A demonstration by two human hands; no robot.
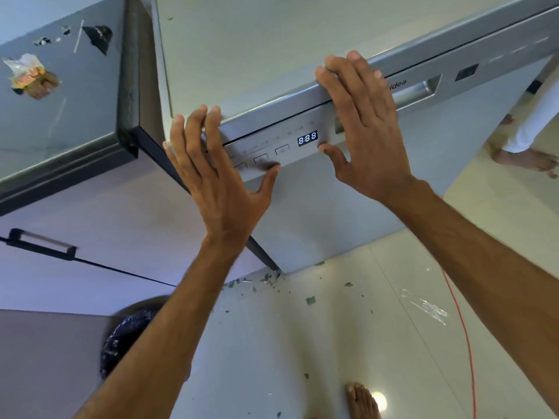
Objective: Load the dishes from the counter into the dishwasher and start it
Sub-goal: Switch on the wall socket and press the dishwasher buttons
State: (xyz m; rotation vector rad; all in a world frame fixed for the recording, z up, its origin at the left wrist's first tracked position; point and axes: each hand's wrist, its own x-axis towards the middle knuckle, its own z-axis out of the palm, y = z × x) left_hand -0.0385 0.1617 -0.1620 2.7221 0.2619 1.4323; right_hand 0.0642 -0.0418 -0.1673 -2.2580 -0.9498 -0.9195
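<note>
Left hand (220, 182) and right hand (364, 128) press flat, fingers straight, on the closed dishwasher (320, 210) beside the counter (75, 122); its slick steel door looks stiff, probably best gripped at the recessed handle (419, 93).

A glossy pale tiled floor (332, 343) is strewn with small green scraps (310, 300), a strip of clear plastic film (425, 305) and a thin red cable (465, 337), and a round glare of light (378, 399) shows near the bottom edge. At left, a grey countertop (75, 122) carries a crumpled wrapper (30, 77) above lavender cabinet fronts (106, 225) with a black bar handle (42, 244). A dark round bin (127, 334) stands below them.
</note>
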